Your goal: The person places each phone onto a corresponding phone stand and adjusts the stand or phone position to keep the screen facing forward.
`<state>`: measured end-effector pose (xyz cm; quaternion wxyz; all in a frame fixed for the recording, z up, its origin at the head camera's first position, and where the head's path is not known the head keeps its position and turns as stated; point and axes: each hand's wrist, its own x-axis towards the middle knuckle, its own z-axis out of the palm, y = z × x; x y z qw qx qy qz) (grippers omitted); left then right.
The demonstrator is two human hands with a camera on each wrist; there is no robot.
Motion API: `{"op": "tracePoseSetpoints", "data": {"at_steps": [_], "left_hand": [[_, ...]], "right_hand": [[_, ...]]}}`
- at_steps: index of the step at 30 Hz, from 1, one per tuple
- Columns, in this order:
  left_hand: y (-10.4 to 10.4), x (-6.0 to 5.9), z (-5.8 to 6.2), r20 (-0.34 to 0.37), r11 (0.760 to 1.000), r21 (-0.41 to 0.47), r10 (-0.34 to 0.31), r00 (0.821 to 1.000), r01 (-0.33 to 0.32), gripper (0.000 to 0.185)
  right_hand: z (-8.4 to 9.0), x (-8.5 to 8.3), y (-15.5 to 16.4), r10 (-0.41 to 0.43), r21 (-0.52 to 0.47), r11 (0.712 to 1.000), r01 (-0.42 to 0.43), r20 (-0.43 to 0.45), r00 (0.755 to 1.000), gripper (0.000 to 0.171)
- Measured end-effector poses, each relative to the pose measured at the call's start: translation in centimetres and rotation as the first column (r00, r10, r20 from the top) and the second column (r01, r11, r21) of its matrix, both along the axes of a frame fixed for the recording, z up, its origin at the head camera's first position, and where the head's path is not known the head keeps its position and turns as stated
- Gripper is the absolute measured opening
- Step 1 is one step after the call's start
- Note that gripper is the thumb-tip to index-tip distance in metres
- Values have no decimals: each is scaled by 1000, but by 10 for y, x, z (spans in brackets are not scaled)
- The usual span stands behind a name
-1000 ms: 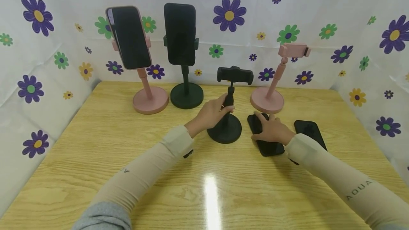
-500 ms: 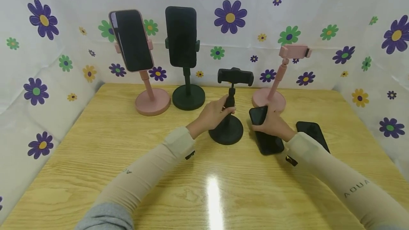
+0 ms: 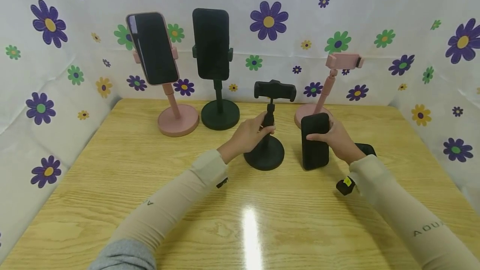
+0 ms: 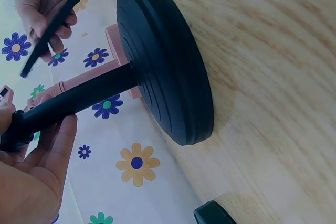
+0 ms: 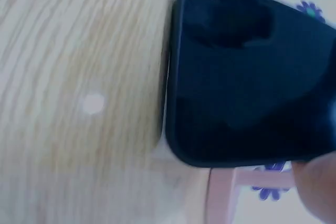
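My left hand grips the pole of a short black phone stand whose clamp is empty. In the left wrist view my fingers curl round that pole above the round base. My right hand holds a black phone by its long edges, raised on end just right of the stand. The right wrist view shows that phone close up and blurred over the wooden table.
A second black phone lies flat behind my right wrist. An empty pink stand rises behind the held phone. At the back left, a pink stand carries a phone and a black stand carries another. Flowered sheets wall the table.
My right hand has picked the black phone up off the table and tipped it on end. The left hand stays on the stand's pole.
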<state>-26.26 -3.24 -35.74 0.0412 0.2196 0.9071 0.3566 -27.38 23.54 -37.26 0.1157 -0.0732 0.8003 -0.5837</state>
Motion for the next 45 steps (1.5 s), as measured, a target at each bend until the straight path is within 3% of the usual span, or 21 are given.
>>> {"op": "tracePoseSetpoints", "data": {"at_steps": [4, 7, 14, 20, 23, 26, 31, 34, 37, 40, 42, 45], "left_hand": [[-1, 1, 1, 3, 1000, 19, -10, 1000, 10, 39], [-2, 2, 2, 13, 1000, 29, -4, 1000, 4, 40], [3, 6, 4, 33, 998, 39, 51, 998, -52, 49], [9, 11, 5, 7, 992, 71, 103, 995, -103, 42], [10, 13, 7, 11, 990, 68, 125, 992, -126, 43], [11, 15, 10, 17, 989, 37, 142, 990, -143, 41], [13, 17, 14, 27, 988, -10, 152, 988, -152, 44], [11, 13, 14, 30, 994, 40, 96, 995, -97, 40], [9, 5, 11, 46, 985, 172, -15, 999, 7, 33], [7, -2, 6, 77, 942, 323, -127, 989, 96, 26], [5, -5, 4, 107, 909, 399, -176, 979, 119, 22], [4, -7, 1, 142, 879, 458, -219, 965, 132, 17]], "right_hand": [[-2, 2, 5, 12, -183, 983, -3, 47, 999, 50], [-2, 2, 6, -20, -268, 963, 29, 35, 999, 40], [1, 3, 4, -110, -209, 972, 106, -7, 994, 49], [-2, 1, 4, -96, -262, 962, 76, -66, 993, 31], [-3, 0, 6, -69, -245, 969, 39, -117, 991, 25], [-5, 0, 10, 4, -260, 964, -51, -179, 984, 16], [-6, -1, 16, 118, -372, 907, -196, -223, 968, 14], [-5, -2, 17, 144, -391, 893, -224, -223, 964, 18], [-4, -1, 18, 162, -433, 869, -238, -205, 965, 20], [-4, -1, 17, 166, -480, 845, -238, -187, 968, 19], [-5, -1, 16, 160, -492, 839, -233, -187, 969, 17], [-6, 0, 14, 142, -498, 838, -221, -192, 971, 14]]}}
